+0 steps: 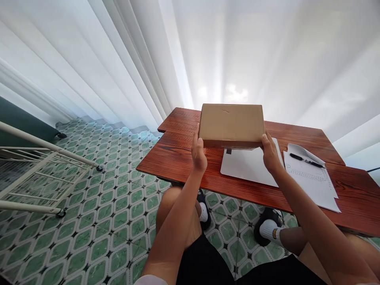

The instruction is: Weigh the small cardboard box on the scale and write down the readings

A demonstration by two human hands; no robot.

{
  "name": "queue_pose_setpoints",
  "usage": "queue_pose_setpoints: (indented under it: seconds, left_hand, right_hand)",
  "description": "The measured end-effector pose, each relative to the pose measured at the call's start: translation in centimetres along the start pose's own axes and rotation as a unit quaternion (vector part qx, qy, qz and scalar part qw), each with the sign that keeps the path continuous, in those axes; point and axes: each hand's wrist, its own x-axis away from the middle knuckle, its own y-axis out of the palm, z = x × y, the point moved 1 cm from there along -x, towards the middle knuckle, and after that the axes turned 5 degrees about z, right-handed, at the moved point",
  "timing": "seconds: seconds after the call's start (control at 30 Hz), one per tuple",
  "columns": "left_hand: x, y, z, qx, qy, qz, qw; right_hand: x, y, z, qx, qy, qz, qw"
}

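Wood counter (178,158), reddish, stands on green patterned floor tiles (113,221) before white curtains (118,59). One cardboard box (231,124) sits above one white board (249,166); your left hand (198,152) and right hand (270,152) clasp its ends (two hands, one box). One pen (305,160) lies on paper sheets (311,178).

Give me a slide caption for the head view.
Both hands hold a cardboard box above a wooden table.
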Motion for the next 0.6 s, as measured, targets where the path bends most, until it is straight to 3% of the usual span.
queue_pose_setpoints:
  seconds: [0.27,0.6]
  left_hand:
    - [0.3,2.0,-0.2,0.021,-0.024,-0.053,0.998]
    - [1.5,4.4,0.0,0.082,-0.042,-0.112,0.989]
  right_hand:
    - [0.7,-4.4,1.7,-0.064,0.018,-0.044,0.997]
    - [2.8,-8.0,2.8,-0.077,0.034,0.028,0.996]
